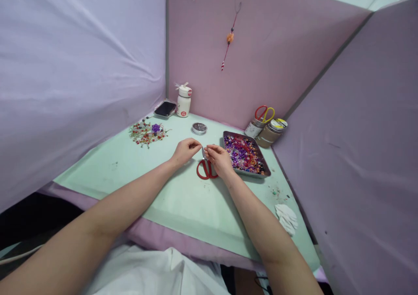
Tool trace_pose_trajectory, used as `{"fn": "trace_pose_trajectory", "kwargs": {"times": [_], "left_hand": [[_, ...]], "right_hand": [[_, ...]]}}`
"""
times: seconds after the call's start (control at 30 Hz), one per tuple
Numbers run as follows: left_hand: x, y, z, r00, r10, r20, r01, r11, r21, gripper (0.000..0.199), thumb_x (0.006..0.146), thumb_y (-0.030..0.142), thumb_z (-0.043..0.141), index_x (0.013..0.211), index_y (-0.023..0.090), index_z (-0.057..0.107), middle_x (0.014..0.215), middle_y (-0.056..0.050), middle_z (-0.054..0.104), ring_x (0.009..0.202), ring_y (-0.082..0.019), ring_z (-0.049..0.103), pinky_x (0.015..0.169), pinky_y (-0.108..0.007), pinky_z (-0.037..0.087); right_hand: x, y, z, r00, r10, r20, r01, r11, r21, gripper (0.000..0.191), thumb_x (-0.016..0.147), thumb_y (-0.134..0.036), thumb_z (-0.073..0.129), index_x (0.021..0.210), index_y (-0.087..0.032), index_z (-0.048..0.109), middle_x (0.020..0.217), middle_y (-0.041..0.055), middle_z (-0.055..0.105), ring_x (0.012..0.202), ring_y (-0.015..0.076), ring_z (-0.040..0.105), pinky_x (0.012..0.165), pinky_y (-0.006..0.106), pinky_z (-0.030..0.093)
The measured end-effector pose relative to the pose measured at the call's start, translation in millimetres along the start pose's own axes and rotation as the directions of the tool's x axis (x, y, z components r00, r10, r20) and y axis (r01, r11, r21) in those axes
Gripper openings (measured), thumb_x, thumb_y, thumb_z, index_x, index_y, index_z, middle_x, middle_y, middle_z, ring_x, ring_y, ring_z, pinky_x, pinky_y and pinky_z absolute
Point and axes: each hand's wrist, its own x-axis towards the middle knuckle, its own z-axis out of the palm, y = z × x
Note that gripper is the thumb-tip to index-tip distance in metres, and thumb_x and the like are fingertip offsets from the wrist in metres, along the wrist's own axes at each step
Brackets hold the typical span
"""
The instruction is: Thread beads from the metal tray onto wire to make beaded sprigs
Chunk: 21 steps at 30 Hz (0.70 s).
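Near the middle of the table, my left hand (186, 150) is closed in a pinch, its fingertips pointing right. My right hand (218, 156) faces it a short gap away, thumb and fingers also pinched together. What either hand holds is too small to make out. Red-handled scissors (203, 170) lie on the table just below the hands, partly covered by my right hand. Right of my right hand sits a dark tray (250, 171) filled with purple, red and orange beads (243, 152). A small round tin (199, 128) stands beyond my hands.
Beaded strands (147, 134) lie at the left on the green table (176, 199). Behind are a phone (165, 108), white bottle (183, 101), jar (271, 134) and container with scissors (254, 129). White cloth (286, 219) lies right. A beaded string (230, 38) hangs on the wall.
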Motion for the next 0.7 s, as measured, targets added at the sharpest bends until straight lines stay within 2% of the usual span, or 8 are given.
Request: {"fn": "trace_pose_trajectory", "kwargs": {"times": [0.27,0.53,0.63,0.7], "left_hand": [[-2.0,0.2,0.7,0.998,0.034,0.044,-0.036,0.999,0.033,0.015,0.075,0.027,0.057,0.073,0.016,0.067,0.074,-0.003,0.064,0.068,-0.014,0.054,0.067,-0.027,0.041],[-3.8,1.8,5.7,0.988,-0.112,0.102,0.129,0.975,-0.181,0.020,0.071,0.033,0.062,0.073,0.014,0.067,0.071,-0.004,0.066,0.068,-0.015,0.054,0.066,-0.028,0.042],[-3.9,2.5,5.5,0.978,-0.163,0.131,0.192,0.948,-0.252,0.021,0.069,0.034,0.064,0.073,0.014,0.067,0.071,-0.003,0.065,0.066,-0.013,0.052,0.064,-0.027,0.040],[-3.5,2.1,4.8,0.958,-0.221,0.183,0.270,0.910,-0.316,0.022,0.069,0.036,0.065,0.074,0.014,0.067,0.068,-0.002,0.061,0.060,-0.011,0.046,0.057,-0.025,0.036]], "right_hand": [[-0.3,3.3,0.2,0.998,-0.059,-0.023,0.056,0.992,-0.111,0.024,0.059,-0.030,0.077,0.077,-0.018,0.067,0.074,0.0012,0.067,0.068,0.0117,0.060,0.067,0.026,0.050],[-1.1,4.0,-1.2,0.988,-0.151,0.018,0.150,0.953,-0.262,0.019,0.064,-0.030,0.073,0.078,-0.020,0.066,0.070,-0.0018,0.065,0.067,0.0125,0.059,0.066,0.026,0.047],[-1.5,2.4,-2.4,0.976,-0.217,0.029,0.211,0.898,-0.387,0.013,0.068,-0.031,0.068,0.075,-0.020,0.067,0.070,-0.0008,0.065,0.067,0.0138,0.058,0.067,0.027,0.047],[-2.6,0.5,-3.3,0.957,-0.287,0.041,0.270,0.832,-0.484,0.012,0.072,-0.031,0.064,0.076,-0.020,0.069,0.072,0.0003,0.066,0.070,0.0153,0.058,0.071,0.029,0.047]]}}
